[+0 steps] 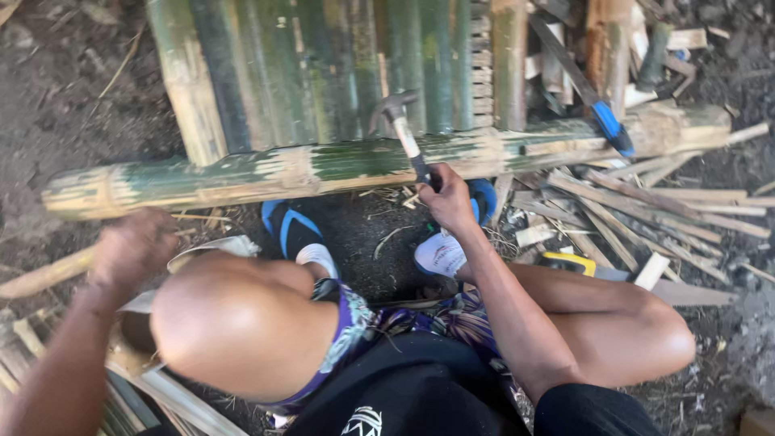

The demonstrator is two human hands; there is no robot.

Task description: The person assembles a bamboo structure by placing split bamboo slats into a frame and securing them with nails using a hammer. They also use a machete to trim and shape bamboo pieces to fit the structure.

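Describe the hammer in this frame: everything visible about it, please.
The hammer is a claw hammer with a dark metal head and a pale handle that turns dark at the grip. The right hand is closed around the lower end of the handle. It is tilted, head up and away from the person, over the long green bamboo pole that lies crosswise on the ground. The head sits in front of the bamboo slat panel; whether it touches anything cannot be told. The left hand is blurred and well away from it.
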